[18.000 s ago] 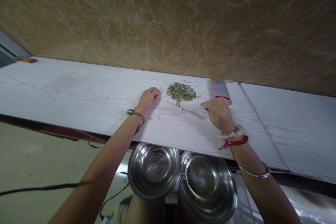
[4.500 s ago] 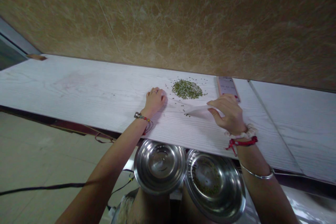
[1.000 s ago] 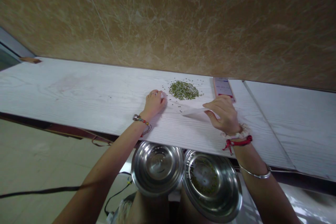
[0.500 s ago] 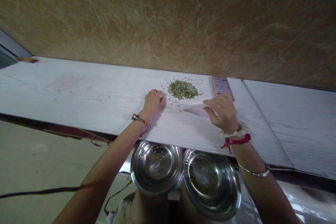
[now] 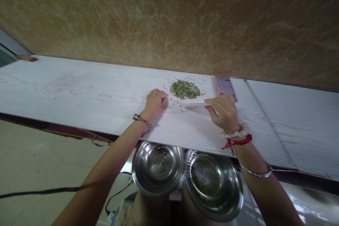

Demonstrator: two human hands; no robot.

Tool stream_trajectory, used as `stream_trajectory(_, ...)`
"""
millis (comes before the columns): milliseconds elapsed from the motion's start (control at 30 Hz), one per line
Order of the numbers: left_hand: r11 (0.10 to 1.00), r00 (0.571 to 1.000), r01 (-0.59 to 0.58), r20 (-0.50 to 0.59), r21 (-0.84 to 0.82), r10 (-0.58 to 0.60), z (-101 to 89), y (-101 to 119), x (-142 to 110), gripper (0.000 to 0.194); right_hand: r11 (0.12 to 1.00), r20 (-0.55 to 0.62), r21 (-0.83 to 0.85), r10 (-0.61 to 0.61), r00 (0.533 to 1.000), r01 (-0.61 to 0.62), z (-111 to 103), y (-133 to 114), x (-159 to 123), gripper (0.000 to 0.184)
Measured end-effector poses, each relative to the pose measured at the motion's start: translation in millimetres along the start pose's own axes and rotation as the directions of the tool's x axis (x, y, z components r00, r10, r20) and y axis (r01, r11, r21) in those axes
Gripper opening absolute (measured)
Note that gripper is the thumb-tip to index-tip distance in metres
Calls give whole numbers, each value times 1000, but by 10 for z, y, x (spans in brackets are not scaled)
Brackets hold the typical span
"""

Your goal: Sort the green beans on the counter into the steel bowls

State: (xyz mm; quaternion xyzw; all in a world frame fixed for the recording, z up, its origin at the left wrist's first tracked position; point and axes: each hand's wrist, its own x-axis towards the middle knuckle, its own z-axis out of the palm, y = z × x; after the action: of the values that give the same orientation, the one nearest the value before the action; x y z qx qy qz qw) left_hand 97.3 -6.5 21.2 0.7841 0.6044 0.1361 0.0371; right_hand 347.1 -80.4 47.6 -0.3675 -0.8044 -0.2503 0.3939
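A small heap of green beans (image 5: 184, 89) lies on the white wooden tabletop (image 5: 79, 91), with loose beans scattered around it. My left hand (image 5: 155, 100) rests curled on the table just left of the heap, fingers closed; what it holds, if anything, is hidden. My right hand (image 5: 224, 112) pinches a white paper slip (image 5: 196, 106) that lies flat below the heap, pointing left. Two steel bowls sit below the table's near edge: the left bowl (image 5: 158, 167) holds a few beans, the right bowl (image 5: 213, 183) holds many.
A phone (image 5: 225, 85) with a lit screen lies on the table right of the heap, by the brown marbled wall (image 5: 185, 17). A seam (image 5: 265, 123) splits the tabletop on the right. A black cable (image 5: 39, 192) runs over the floor at the left.
Over the last second my right hand with the paper slip has shifted slightly up toward the heap. My left hand has stayed in place.
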Motion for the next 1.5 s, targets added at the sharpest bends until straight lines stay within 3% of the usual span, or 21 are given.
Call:
stream_trajectory(233,1000,999,-15,-33,-9,15,40,-31,9,34,999,34,10,-34,999,34,20,-33,19,11)
stream_trajectory(500,1000,1000,-11,-24,0,11,37,-32,9,33,997,47,-55,53,997,-51,12,13,-24,11)
stream_trajectory(933,1000,1000,5,-9,7,-5,5,1,1,35,999,44,19,-30,999,29,65,-42,7,11)
stream_trajectory(1200,1000,1000,1,-12,-19,-2,1,-11,0,29,996,67,-73,56,996,-51,39,-9,-8,11)
stream_trajectory(1500,1000,1000,5,-6,-28,-5,0,-5,-1,31,996,93,-77,52,994,-45,77,-12,-10,11)
